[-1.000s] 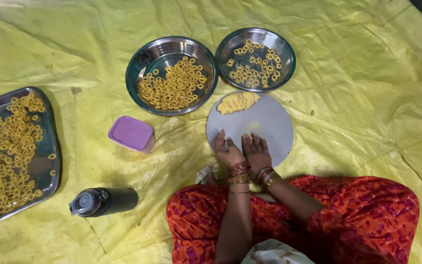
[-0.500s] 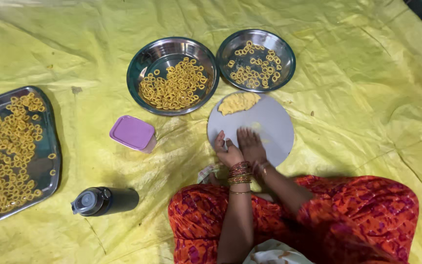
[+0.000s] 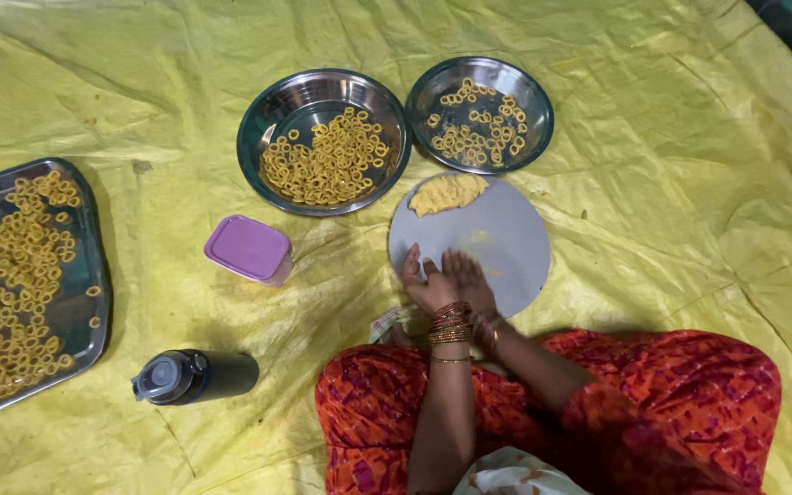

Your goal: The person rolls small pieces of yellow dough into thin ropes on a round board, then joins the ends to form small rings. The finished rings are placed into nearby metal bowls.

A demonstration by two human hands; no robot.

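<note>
My left hand [image 3: 425,286] and my right hand [image 3: 469,282] lie side by side, palms down, on the near edge of a round grey board [image 3: 506,229]. The fingers are flat and blurred; whether dough lies under them is hidden. A lump of yellow dough [image 3: 447,193] rests on the board's far edge. Beyond the board stand two steel bowls of small yellow dough rings: a larger bowl [image 3: 268,119] to the left and a smaller bowl [image 3: 537,110] to the right. Bangles circle both wrists.
A steel tray [image 3: 84,302] full of dough rings lies at far left. A small purple-lidded box [image 3: 247,248] sits left of the board. A dark bottle [image 3: 194,376] lies on its side near my knee. A crinkled yellow sheet [image 3: 689,183] covers the floor.
Both hands have slid a little back and forth over the near part of the board, the right one slightly forward. Nothing else has moved.
</note>
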